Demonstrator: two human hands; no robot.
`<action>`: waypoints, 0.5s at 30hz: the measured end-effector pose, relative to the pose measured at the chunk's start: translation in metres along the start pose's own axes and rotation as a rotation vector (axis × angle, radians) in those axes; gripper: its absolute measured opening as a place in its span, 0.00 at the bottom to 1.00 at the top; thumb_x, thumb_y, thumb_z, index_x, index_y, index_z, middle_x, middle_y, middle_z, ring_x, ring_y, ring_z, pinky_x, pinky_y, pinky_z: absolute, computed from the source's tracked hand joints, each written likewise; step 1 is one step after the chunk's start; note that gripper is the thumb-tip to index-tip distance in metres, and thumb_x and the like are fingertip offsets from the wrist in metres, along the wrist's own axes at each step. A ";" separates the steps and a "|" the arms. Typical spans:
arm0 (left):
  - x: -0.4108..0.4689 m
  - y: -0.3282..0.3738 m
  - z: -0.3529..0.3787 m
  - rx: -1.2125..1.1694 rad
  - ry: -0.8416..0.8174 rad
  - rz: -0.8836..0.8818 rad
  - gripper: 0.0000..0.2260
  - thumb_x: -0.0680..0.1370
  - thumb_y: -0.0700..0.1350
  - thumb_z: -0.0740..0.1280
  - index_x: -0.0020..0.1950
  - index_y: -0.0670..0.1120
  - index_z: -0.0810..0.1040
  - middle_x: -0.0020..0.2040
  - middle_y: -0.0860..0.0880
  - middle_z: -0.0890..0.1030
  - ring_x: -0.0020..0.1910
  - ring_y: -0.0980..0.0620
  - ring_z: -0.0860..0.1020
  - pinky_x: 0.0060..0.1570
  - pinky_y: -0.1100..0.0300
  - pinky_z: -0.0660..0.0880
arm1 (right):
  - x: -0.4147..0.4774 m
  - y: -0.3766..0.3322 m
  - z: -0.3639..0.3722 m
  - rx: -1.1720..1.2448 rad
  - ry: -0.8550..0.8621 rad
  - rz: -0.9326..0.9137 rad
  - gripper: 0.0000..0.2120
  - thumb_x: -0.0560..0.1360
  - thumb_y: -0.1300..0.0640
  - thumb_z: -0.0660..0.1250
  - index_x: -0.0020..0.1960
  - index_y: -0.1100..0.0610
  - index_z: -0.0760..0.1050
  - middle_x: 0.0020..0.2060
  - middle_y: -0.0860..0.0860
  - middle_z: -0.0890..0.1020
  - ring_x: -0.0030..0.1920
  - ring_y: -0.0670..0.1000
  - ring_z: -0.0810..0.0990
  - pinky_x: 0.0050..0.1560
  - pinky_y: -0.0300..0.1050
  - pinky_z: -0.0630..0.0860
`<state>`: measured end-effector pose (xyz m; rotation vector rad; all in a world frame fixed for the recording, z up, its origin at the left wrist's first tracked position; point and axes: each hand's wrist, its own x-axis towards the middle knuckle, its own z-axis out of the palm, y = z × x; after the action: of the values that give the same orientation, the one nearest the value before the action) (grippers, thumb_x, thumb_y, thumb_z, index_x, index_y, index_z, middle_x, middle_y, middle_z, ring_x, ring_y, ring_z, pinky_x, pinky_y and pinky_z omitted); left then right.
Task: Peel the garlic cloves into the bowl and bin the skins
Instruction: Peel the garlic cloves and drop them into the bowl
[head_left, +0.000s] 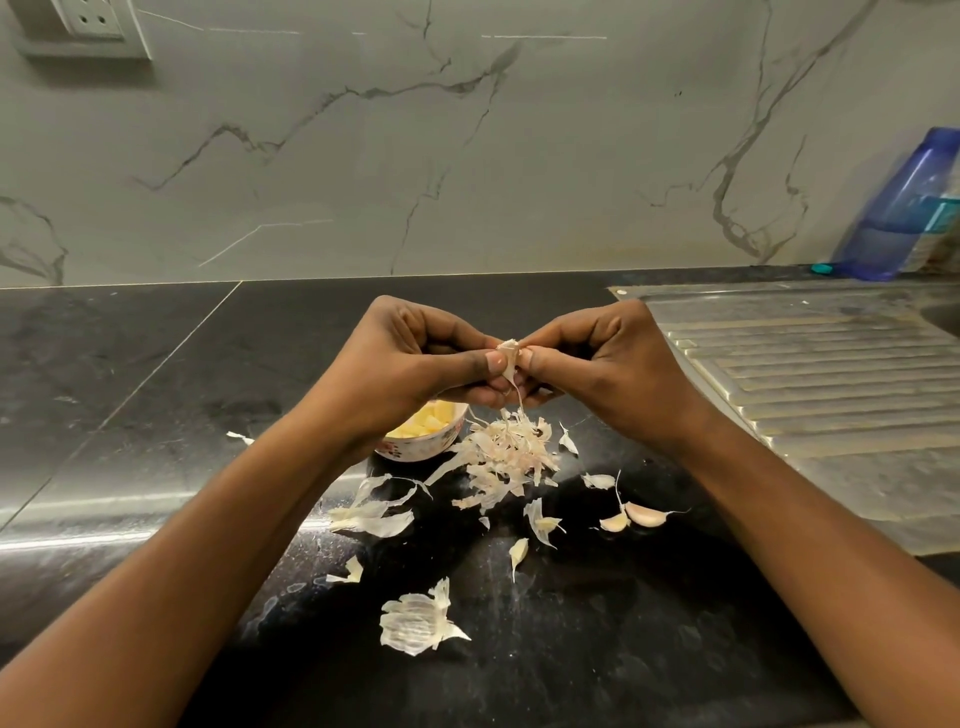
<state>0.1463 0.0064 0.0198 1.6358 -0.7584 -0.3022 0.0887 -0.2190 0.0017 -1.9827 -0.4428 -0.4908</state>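
Papery white garlic skins (415, 621) lying scattered nearer than the small white patterned bowl (415, 452); featherlight, probably drifting if swept. Two pinkish unpeeled cloves (644, 514) sitting right of the bowl. Just above it, left hand (410, 364) and right hand (608, 364) both pinching one small pale clove (508, 353); firm, likely slippery once bare, best gripped at the ends. Far right of the bowl, blue translucent plastic bottle (904, 208) standing, label unreadable.

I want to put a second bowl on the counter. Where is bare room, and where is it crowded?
Bare counter lies left of the bowl and behind the left hand and right hand. The ribbed drainboard at right is bare too. It is crowded between the forearms: skin pile, loose skins, two unpeeled cloves.
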 end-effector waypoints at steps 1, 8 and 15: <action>0.000 0.001 0.000 -0.006 -0.002 -0.002 0.09 0.77 0.37 0.73 0.56 0.36 0.85 0.48 0.39 0.88 0.47 0.42 0.88 0.49 0.56 0.86 | 0.000 0.000 0.000 -0.002 0.009 -0.002 0.05 0.80 0.65 0.73 0.53 0.65 0.87 0.41 0.54 0.89 0.39 0.54 0.89 0.40 0.42 0.86; 0.001 0.003 0.000 -0.109 -0.005 -0.080 0.11 0.77 0.38 0.71 0.59 0.37 0.84 0.49 0.37 0.88 0.47 0.43 0.88 0.48 0.57 0.86 | -0.001 0.000 0.004 0.044 0.078 0.018 0.04 0.79 0.65 0.74 0.51 0.66 0.86 0.39 0.55 0.88 0.37 0.55 0.89 0.39 0.44 0.86; 0.001 -0.004 0.007 0.128 0.193 0.092 0.08 0.77 0.39 0.75 0.55 0.41 0.85 0.43 0.44 0.88 0.41 0.46 0.88 0.42 0.59 0.85 | 0.000 0.001 0.009 0.020 0.120 0.066 0.04 0.79 0.62 0.75 0.50 0.63 0.86 0.38 0.55 0.88 0.37 0.53 0.89 0.39 0.42 0.85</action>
<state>0.1445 0.0007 0.0148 1.7163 -0.7153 -0.0294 0.0910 -0.2114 -0.0028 -1.9298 -0.3054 -0.5580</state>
